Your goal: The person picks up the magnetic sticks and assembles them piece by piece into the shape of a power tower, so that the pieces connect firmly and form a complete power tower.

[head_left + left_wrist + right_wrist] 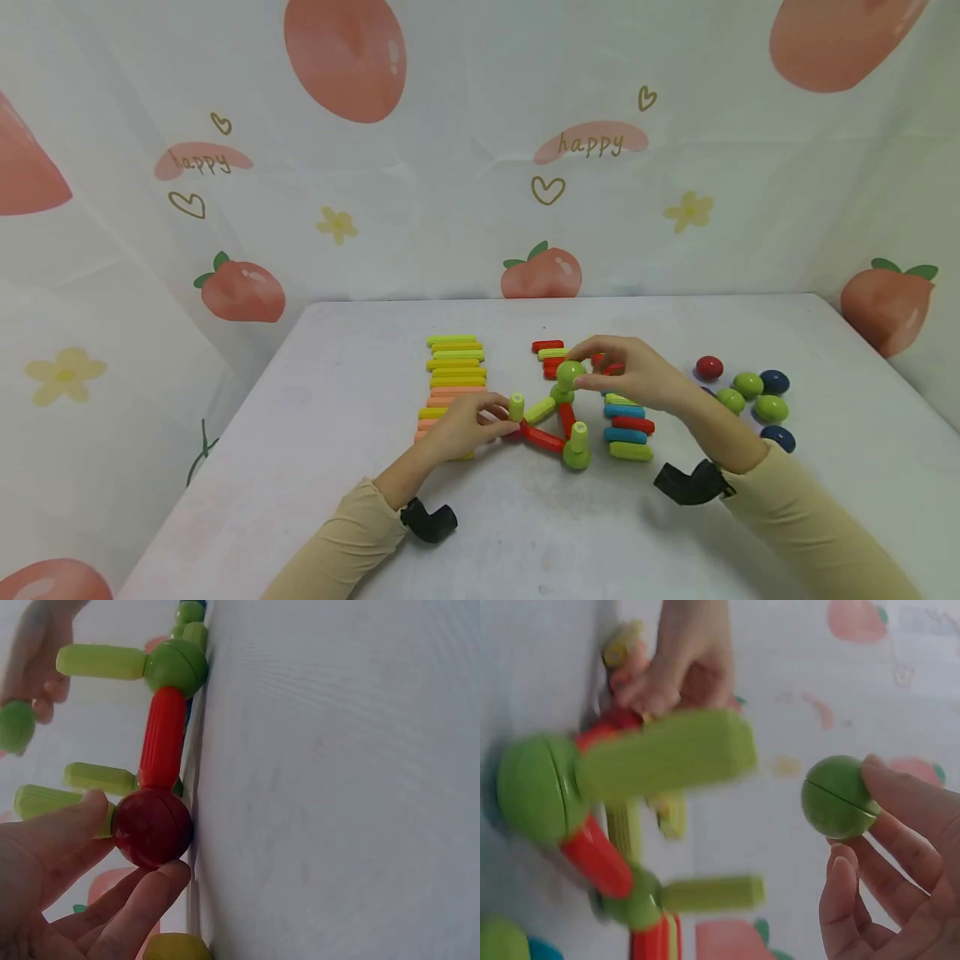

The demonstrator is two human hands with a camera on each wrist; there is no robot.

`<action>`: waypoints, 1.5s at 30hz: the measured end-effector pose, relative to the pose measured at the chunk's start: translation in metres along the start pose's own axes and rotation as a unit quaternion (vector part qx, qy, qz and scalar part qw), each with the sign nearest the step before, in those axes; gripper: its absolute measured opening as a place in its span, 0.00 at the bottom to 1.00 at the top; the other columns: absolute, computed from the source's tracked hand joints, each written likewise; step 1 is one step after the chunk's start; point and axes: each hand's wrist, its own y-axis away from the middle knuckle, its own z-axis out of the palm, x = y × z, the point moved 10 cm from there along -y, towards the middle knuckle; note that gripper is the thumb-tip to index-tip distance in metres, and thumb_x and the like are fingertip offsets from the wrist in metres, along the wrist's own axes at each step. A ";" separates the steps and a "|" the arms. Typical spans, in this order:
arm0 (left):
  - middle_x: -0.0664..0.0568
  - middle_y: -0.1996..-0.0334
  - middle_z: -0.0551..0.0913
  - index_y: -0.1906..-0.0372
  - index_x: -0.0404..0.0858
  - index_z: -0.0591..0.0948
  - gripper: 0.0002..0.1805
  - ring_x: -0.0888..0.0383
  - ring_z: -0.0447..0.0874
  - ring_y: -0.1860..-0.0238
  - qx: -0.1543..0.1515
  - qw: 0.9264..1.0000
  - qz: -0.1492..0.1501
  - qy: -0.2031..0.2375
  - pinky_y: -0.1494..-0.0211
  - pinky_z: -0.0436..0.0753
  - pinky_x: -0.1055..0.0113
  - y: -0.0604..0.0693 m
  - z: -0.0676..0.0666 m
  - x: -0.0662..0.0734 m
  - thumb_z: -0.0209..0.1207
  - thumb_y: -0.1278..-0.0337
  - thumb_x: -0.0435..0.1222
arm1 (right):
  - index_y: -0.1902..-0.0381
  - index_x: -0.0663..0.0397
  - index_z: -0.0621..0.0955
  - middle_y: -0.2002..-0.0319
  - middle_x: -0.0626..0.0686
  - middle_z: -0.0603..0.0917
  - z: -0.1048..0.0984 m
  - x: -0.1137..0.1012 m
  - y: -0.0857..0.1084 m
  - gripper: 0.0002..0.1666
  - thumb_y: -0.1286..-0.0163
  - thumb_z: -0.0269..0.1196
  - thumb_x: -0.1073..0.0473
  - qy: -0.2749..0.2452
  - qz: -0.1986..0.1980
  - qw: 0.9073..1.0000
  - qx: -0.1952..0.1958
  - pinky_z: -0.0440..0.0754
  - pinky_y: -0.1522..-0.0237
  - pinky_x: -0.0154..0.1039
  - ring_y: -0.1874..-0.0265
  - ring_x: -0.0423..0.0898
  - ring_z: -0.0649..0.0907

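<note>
Over the surface (570,533), the right hand (626,375) pinches a green ball (840,796), probably light, hard and slick, best held by its sides, while the left hand (465,427) grips a dark red ball (154,832).

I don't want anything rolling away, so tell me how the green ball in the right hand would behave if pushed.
The green ball would probably roll, since it looks round. Its smooth, slightly shiny surface may be slippery. It is likely stiff: no dent shows where the right hand pinches it.
</note>
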 end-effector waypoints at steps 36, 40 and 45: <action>0.48 0.57 0.83 0.53 0.42 0.81 0.13 0.54 0.85 0.61 -0.024 0.999 0.031 -0.012 0.56 0.83 0.66 0.002 0.006 0.009 0.62 0.44 0.38 | 0.46 0.52 0.77 0.48 0.56 0.81 0.044 -0.019 -0.010 0.21 0.37 0.63 0.56 -0.041 -0.012 0.999 -0.023 0.82 0.61 0.33 0.60 0.46 0.82; 0.47 0.57 0.83 0.53 0.43 0.81 0.14 0.55 0.86 0.63 -0.026 0.999 0.022 -0.011 0.58 0.82 0.68 0.003 0.006 0.008 0.63 0.45 0.38 | 0.50 0.51 0.79 0.52 0.54 0.83 0.017 -0.007 -0.003 0.16 0.36 0.62 0.57 -0.025 0.000 1.000 0.008 0.82 0.61 0.33 0.61 0.48 0.82; 0.47 0.58 0.83 0.54 0.43 0.81 0.13 0.55 0.85 0.63 -0.029 0.999 0.014 -0.015 0.59 0.82 0.69 0.004 0.006 0.007 0.63 0.45 0.38 | 0.49 0.57 0.77 0.52 0.59 0.81 -0.019 0.015 0.009 0.16 0.33 0.59 0.57 -0.003 0.034 0.999 0.036 0.82 0.63 0.31 0.61 0.50 0.83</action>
